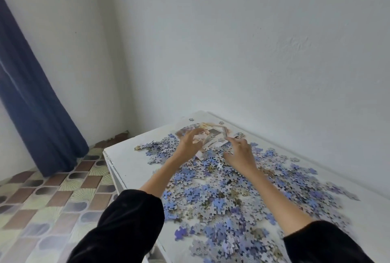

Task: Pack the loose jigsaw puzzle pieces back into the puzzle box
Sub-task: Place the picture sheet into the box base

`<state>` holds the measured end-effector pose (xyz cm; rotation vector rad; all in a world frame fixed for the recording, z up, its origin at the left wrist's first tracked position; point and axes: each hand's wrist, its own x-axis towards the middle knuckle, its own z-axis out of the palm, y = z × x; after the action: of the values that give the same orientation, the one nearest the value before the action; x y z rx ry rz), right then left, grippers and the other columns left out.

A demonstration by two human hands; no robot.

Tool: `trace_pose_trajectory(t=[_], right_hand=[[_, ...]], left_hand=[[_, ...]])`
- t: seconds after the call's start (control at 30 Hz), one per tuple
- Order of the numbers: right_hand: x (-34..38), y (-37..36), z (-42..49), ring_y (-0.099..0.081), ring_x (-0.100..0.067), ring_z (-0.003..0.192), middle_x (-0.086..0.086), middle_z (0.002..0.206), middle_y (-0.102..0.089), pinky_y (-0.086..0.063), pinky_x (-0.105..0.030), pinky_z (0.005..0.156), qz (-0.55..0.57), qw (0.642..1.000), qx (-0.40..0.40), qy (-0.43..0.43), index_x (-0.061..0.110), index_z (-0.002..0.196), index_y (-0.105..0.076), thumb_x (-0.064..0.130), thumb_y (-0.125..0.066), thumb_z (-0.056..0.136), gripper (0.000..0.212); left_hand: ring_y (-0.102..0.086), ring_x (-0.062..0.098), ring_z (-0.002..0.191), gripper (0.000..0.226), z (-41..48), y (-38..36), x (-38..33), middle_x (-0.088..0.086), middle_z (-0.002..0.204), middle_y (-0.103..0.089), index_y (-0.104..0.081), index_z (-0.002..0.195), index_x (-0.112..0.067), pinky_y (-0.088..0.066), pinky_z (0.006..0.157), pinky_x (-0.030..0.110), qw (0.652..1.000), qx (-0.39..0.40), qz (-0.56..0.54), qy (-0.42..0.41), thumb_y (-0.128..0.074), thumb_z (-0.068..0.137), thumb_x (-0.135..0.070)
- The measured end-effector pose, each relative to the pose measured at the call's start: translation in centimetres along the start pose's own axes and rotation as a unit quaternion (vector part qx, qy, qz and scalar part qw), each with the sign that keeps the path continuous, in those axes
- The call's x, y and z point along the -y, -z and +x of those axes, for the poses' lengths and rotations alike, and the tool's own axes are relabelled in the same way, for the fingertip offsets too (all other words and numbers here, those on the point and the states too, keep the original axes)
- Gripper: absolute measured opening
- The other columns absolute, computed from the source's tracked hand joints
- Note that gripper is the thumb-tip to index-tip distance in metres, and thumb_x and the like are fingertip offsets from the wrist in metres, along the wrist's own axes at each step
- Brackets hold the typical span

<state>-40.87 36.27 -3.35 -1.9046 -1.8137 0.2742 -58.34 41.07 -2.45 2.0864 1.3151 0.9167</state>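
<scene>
Several blue and grey jigsaw pieces [232, 195] lie scattered in a wide heap over the white table [126, 163]. At the far end of the heap lies the puzzle box [213, 136], a flat printed carton with a pale picture. My left hand [190, 143] reaches to its left side, fingers curled at the box's edge. My right hand [239, 150] is at the box's right side, fingers bent and touching its corner. Whether either hand truly grips the box is unclear because of blur. Both forearms stretch over the pieces.
The table stands in a corner against a white wall [253, 51]. Its left edge drops to a patterned tiled floor [52, 199]. A dark blue curtain [31, 104] hangs at the left. A few stray pieces [221, 123] lie near the table's far corner.
</scene>
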Motion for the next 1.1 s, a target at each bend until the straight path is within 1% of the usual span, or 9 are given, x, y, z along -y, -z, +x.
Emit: trace_pose_trajectory(t=[0.17, 0.3, 0.43, 0.63, 0.7, 0.77, 0.87, 1.03, 1.1], right_hand=[[-0.5, -2.1, 3.2, -0.025, -0.031, 0.131, -0.016, 0.143, -0.02, -0.035, -0.038, 0.1, -0.029, 0.996, 0.044, -0.069, 0.033, 0.141, -0.025, 0.042, -0.05, 0.089, 0.058], [-1.2, -3.9, 6.0, -0.014, -0.034, 0.136, -0.017, 0.149, -0.011, -0.025, -0.048, 0.107, -0.044, 0.988, 0.087, -0.118, 0.038, 0.143, -0.016, 0.06, -0.04, 0.088, 0.064], [-1.6, -5.5, 8.6, -0.006, -0.035, 0.14, -0.014, 0.153, -0.004, -0.008, -0.056, 0.109, -0.081, 0.978, 0.11, -0.16, 0.045, 0.143, -0.009, 0.072, -0.03, 0.083, 0.069], [-1.8, -7.7, 10.6, -0.002, -0.03, 0.141, -0.008, 0.155, -0.003, -0.007, -0.058, 0.11, -0.091, 0.975, 0.103, -0.176, 0.044, 0.142, -0.017, 0.071, -0.033, 0.082, 0.067], [-1.9, -8.1, 10.9, -0.003, -0.029, 0.141, -0.006, 0.155, -0.006, -0.006, -0.056, 0.111, -0.077, 0.976, 0.081, -0.186, 0.042, 0.141, -0.021, 0.068, -0.036, 0.083, 0.065], [-1.9, -8.3, 11.0, -0.005, -0.028, 0.141, -0.006, 0.154, -0.008, -0.006, -0.055, 0.111, -0.063, 0.977, 0.063, -0.191, 0.04, 0.141, -0.024, 0.065, -0.04, 0.084, 0.064], [-1.6, -8.4, 10.9, -0.009, -0.027, 0.139, -0.005, 0.153, -0.013, -0.011, -0.053, 0.112, -0.021, 0.981, 0.025, -0.192, 0.035, 0.14, -0.031, 0.057, -0.05, 0.084, 0.063], [-1.0, -7.7, 10.3, -0.023, -0.025, 0.134, -0.003, 0.144, -0.031, -0.021, -0.041, 0.109, 0.097, 0.974, -0.108, -0.176, 0.025, 0.126, -0.053, 0.03, -0.061, 0.084, 0.043], [-1.0, -6.9, 9.7, -0.033, -0.025, 0.129, -0.006, 0.136, -0.039, -0.025, -0.034, 0.106, 0.141, 0.967, -0.134, -0.165, 0.021, 0.121, -0.058, 0.018, -0.064, 0.083, 0.039]], left_hand=[[-0.049, 0.02, 0.116, 0.04, 5.1, -0.3, 3.1, 0.009, 0.13, -0.05, -0.051, 0.128, -0.012, -0.041, 0.097, 0.029, 0.998, 0.047, 0.046, 0.001, -0.053, 0.089, -0.005], [-0.05, 0.024, 0.114, 0.035, 10.0, -0.6, 6.2, 0.011, 0.132, -0.044, -0.053, 0.126, -0.018, -0.044, 0.098, 0.039, 0.994, 0.087, 0.067, 0.01, -0.054, 0.091, -0.015], [-0.045, 0.028, 0.12, 0.047, 13.9, -1.4, 9.6, 0.01, 0.137, -0.041, -0.05, 0.13, -0.024, -0.041, 0.101, 0.047, 0.979, 0.165, 0.118, 0.011, -0.05, 0.09, -0.047], [-0.053, 0.027, 0.107, 0.096, 17.8, -2.9, 14.3, 0.006, 0.118, -0.053, -0.049, 0.127, -0.033, -0.045, 0.093, 0.047, 0.976, 0.163, 0.141, 0.024, -0.025, 0.058, -0.094], [-0.052, 0.028, 0.105, 0.094, 18.0, -2.9, 14.5, 0.006, 0.113, -0.052, -0.05, 0.128, -0.03, -0.046, 0.092, 0.046, 0.977, 0.169, 0.129, 0.014, -0.027, 0.059, -0.089], [-0.05, 0.03, 0.108, 0.08, 17.6, -2.2, 13.4, 0.007, 0.112, -0.051, -0.051, 0.129, -0.026, -0.044, 0.094, 0.043, 0.978, 0.177, 0.114, 0.005, -0.041, 0.068, -0.077], [-0.039, 0.029, 0.12, 0.055, 17.3, -1.9, 13.5, 0.011, 0.126, -0.042, -0.051, 0.131, -0.024, -0.033, 0.1, 0.035, 0.98, 0.171, 0.099, 0.006, -0.059, 0.083, -0.05], [-0.041, 0.024, 0.119, 0.037, 16.3, -0.8, 13.2, 0.011, 0.128, -0.043, -0.063, 0.117, -0.023, -0.031, 0.097, 0.028, 0.996, 0.091, 0.005, 0.015, -0.065, 0.083, -0.038], [-0.043, 0.02, 0.115, 0.031, 15.8, -0.1, 12.3, 0.01, 0.126, -0.045, -0.066, 0.112, -0.022, -0.031, 0.096, 0.024, 0.997, 0.058, -0.052, 0.018, -0.067, 0.083, -0.031]])
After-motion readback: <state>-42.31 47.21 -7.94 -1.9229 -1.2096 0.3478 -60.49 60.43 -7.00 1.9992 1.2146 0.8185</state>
